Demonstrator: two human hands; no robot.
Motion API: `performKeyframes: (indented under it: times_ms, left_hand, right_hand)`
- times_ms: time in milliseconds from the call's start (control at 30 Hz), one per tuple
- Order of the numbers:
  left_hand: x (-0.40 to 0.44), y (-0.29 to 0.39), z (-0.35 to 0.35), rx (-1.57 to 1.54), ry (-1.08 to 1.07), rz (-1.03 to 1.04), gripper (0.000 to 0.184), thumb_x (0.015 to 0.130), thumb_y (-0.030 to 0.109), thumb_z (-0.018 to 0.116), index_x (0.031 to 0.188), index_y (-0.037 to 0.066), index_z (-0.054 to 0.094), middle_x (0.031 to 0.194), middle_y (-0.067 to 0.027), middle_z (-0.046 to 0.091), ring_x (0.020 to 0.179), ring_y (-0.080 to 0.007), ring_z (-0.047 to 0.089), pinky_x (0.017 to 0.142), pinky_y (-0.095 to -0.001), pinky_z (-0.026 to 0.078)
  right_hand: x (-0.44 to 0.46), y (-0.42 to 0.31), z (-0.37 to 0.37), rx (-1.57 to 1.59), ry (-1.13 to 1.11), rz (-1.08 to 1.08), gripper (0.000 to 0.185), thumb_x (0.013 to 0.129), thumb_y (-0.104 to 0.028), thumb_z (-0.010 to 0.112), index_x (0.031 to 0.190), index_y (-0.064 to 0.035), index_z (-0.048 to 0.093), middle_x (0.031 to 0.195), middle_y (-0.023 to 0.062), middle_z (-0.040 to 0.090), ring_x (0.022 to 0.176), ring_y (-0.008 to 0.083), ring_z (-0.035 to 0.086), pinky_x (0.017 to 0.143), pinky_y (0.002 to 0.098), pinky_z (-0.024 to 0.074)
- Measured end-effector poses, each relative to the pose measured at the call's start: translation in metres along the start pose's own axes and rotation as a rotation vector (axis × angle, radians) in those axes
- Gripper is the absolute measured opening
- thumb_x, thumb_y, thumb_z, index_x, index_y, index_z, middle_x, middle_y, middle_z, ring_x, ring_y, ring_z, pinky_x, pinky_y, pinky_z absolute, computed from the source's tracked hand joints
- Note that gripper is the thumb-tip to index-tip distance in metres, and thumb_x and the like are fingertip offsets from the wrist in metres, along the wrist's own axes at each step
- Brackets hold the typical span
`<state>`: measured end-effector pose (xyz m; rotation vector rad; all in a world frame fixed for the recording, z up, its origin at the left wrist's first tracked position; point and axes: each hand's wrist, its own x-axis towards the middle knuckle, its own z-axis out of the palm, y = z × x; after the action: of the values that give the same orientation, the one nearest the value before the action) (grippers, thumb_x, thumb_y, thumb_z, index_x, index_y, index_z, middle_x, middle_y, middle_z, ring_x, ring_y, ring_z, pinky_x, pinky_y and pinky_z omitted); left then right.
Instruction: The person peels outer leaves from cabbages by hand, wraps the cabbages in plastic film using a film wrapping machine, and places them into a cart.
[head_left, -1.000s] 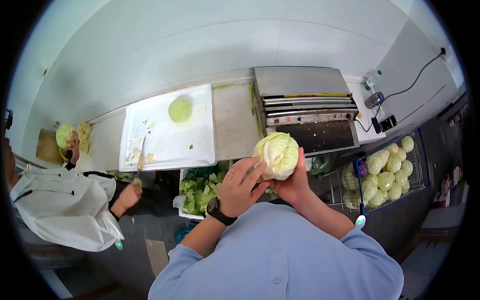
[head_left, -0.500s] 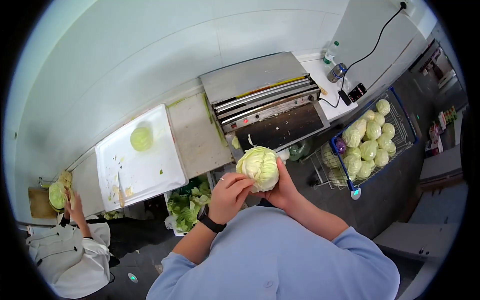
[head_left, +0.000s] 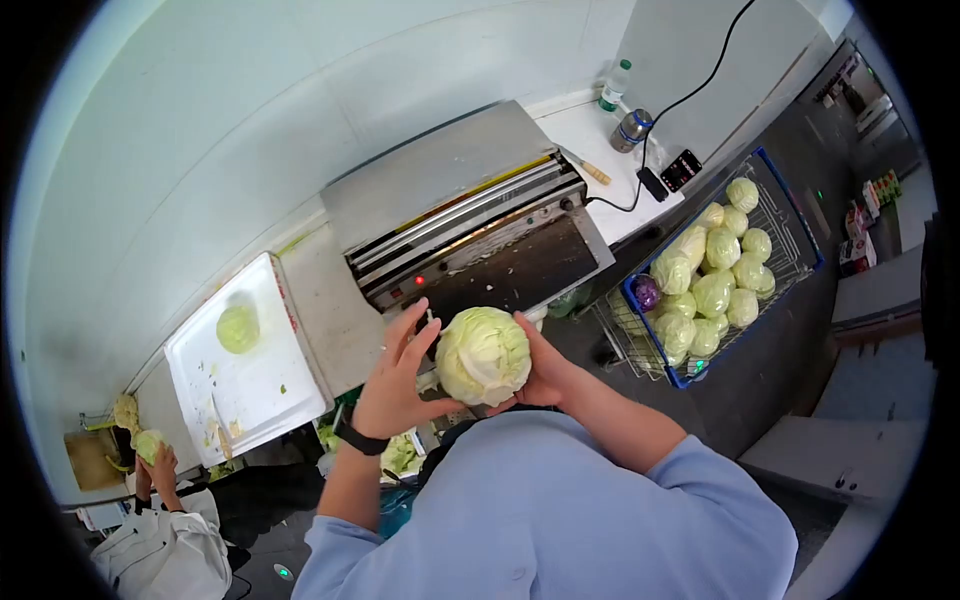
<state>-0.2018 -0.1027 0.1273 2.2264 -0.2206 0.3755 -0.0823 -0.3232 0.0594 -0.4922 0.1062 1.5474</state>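
So the main item is a pale green cabbage (head_left: 484, 356), held up in front of a light blue shirt, on the near side of a silver machine (head_left: 440, 165). The right grip (head_left: 546, 370) is clamped on it, cupping its right side with some fingers tucked underneath. The left grip (head_left: 388, 390) is way looser, fingers spread apart by the cabbage's left side, thumb down near the bottom; can't really tell if the thumb's touching. There's a black watch (head_left: 361, 437) on that wrist.

The machine has a little red light on and sits on a pale counter (head_left: 325, 290). Left of it there's a white tray (head_left: 262, 385) with another round cabbage (head_left: 238, 329), a knife (head_left: 223, 436) and some scraps. Off to the far left, a co-worker's hands (head_left: 160, 467) have their own cabbage. Past the machine's right end: a plastic bottle (head_left: 614, 86), a metal flask (head_left: 631, 131) and a phone (head_left: 682, 171). Over on the right is a blue-rimmed cart (head_left: 786, 216) piled with cabbages, plus one purple one (head_left: 646, 293).
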Motion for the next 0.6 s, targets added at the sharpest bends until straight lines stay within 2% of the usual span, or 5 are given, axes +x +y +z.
performKeyframes:
  times_ms: [267, 367, 400, 467, 600]
  left_hand:
    - [0.047, 0.000, 0.037, -0.051, -0.163, 0.011, 0.106, 0.055, 0.025, 0.096, 0.145, 0.013, 0.042, 0.153, -0.0214, 0.035, 0.139, -0.0455, 0.039, 0.112, -0.0505, 0.039]
    - [0.043, -0.002, 0.056, -0.066, -0.055, -0.146, 0.109, 0.053, 0.022, 0.097, 0.145, 0.012, 0.039, 0.152, -0.0209, 0.036, 0.137, -0.0438, 0.042, 0.111, -0.0500, 0.040]
    - [0.043, -0.004, 0.062, -0.061, -0.015, -0.191, 0.111, 0.052, 0.021, 0.097, 0.146, 0.012, 0.038, 0.152, -0.0208, 0.036, 0.136, -0.0431, 0.043, 0.110, -0.0499, 0.041]
    - [0.041, -0.001, 0.075, 0.094, 0.068, -0.336, 0.107, 0.054, 0.021, 0.096, 0.145, 0.010, 0.041, 0.151, -0.0204, 0.037, 0.135, -0.0427, 0.044, 0.109, -0.0470, 0.043]
    - [0.058, -0.006, 0.102, 0.391, 0.161, -0.536, 0.102, 0.055, 0.018, 0.093, 0.143, 0.006, 0.042, 0.147, -0.0205, 0.040, 0.130, -0.0432, 0.047, 0.104, -0.0470, 0.047]
  right_hand:
    - [0.027, -0.069, -0.031, -0.216, 0.002, 0.255, 0.074, 0.098, -0.073, 0.034, 0.140, -0.0168, 0.057, 0.139, 0.0059, 0.060, 0.123, 0.0211, 0.059, 0.100, 0.0402, 0.0499]
    - [0.014, -0.126, -0.028, -0.861, 0.150, 0.379, 0.075, 0.099, -0.071, 0.034, 0.140, -0.0124, 0.057, 0.134, 0.0094, 0.063, 0.114, 0.0198, 0.064, 0.094, 0.0394, 0.0538]
    - [0.010, -0.157, -0.036, -1.103, 0.298, 0.304, 0.067, 0.100, -0.064, 0.042, 0.133, -0.0085, 0.061, 0.120, 0.0114, 0.069, 0.103, 0.0202, 0.068, 0.086, 0.0396, 0.0560]
    - [-0.007, -0.218, -0.080, -1.860, 0.625, -0.454, 0.038, 0.095, -0.042, 0.063, 0.110, -0.0075, 0.069, 0.096, 0.0139, 0.073, 0.090, 0.0308, 0.070, 0.077, 0.0434, 0.0550]
    - [-0.019, -0.340, -0.179, -2.071, 1.198, -0.469, 0.026, 0.096, -0.028, 0.057, 0.102, -0.0057, 0.068, 0.102, 0.0188, 0.069, 0.093, 0.0374, 0.068, 0.081, 0.0504, 0.0527]
